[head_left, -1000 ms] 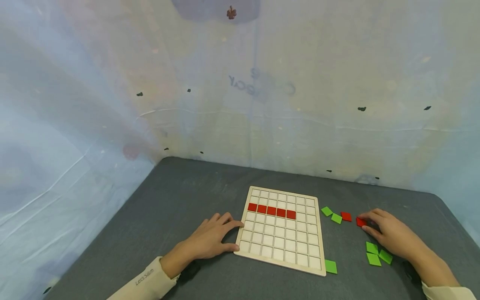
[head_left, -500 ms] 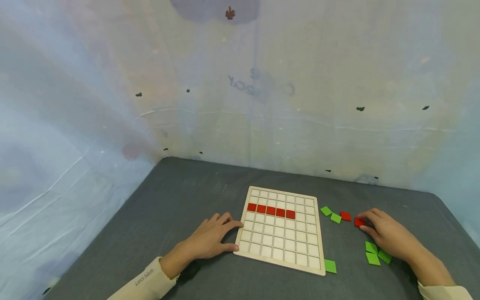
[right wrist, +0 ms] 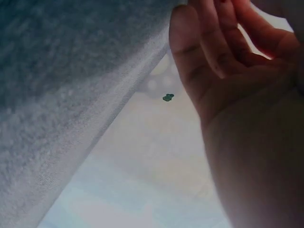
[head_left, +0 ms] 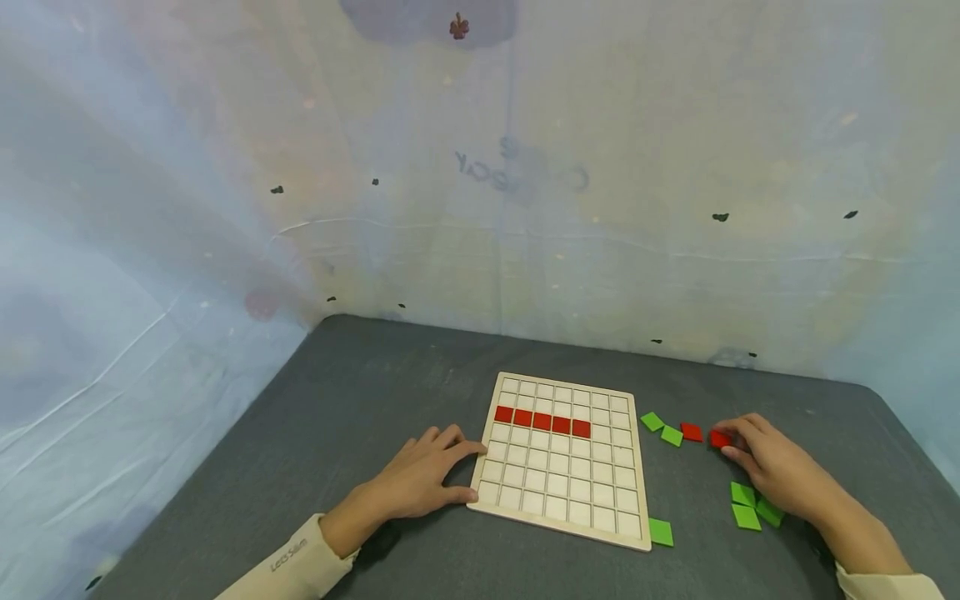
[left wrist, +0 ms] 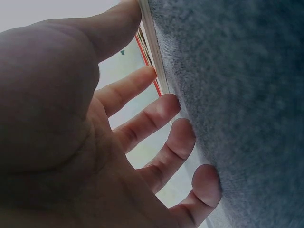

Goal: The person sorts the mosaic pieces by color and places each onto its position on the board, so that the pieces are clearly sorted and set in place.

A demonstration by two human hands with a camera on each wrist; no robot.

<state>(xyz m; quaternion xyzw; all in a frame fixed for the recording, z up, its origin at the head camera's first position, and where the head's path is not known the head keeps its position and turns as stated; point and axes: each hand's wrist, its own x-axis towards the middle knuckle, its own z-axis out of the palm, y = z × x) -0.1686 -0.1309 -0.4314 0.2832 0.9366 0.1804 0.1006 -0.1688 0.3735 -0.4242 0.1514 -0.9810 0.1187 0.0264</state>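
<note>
A square wooden grid board [head_left: 643, 508] lies on the grey table, with a row of red square tiles [head_left: 542, 420] in its third row from the far edge. My left hand [head_left: 422, 478] rests against the board's left edge. Its thumb and forefinger touch the rim, also visible in the left wrist view, while the other fingers [left wrist: 180, 137] rest on the table. To the right of the board, my right hand [head_left: 791, 471] pinches a red tile [head_left: 718, 438] between thumb and fingertips. In the right wrist view the tile is hidden by the hand.
A loose red tile [head_left: 691, 432] and two green tiles [head_left: 662, 429] lie between board and right hand. Several green tiles [head_left: 746, 517] cluster below that hand, partly covered by it. One green tile [head_left: 661, 532] touches the board's near right corner. A pale curtain [head_left: 525, 275] hangs behind the table.
The red tile at my right fingertips has shifted and lifted slightly, and the right hand has moved a little left. My left hand stays at the board's edge.
</note>
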